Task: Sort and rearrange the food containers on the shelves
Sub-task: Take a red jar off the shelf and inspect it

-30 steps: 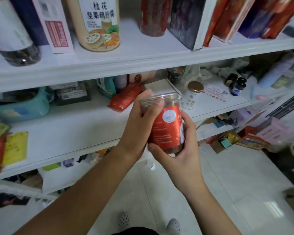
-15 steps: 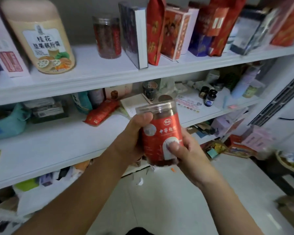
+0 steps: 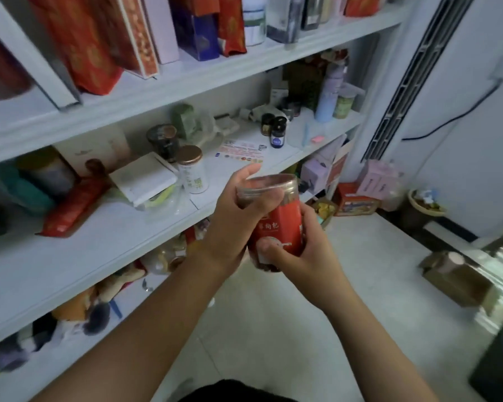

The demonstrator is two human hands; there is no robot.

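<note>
The jar (image 3: 276, 224) is held in front of the middle shelf (image 3: 105, 242), the left hand (image 3: 233, 224) round its upper part and the right hand (image 3: 299, 256) round its lower part. Behind them on that shelf, a small bottle (image 3: 190, 169) stands just right of a flat box (image 3: 144, 178), and a pouch (image 3: 73, 207) lies further left. Two vials (image 3: 273, 130) stand further right. Boxes (image 3: 134, 33) stand along the upper shelf (image 3: 186, 79). To the right, a carton (image 3: 459, 278) lies on the floor (image 3: 360, 285).

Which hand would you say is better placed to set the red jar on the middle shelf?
Probably left: the left hand grips the red jar near its lid, nearer the middle shelf; the right hand holds its lower end.
</note>
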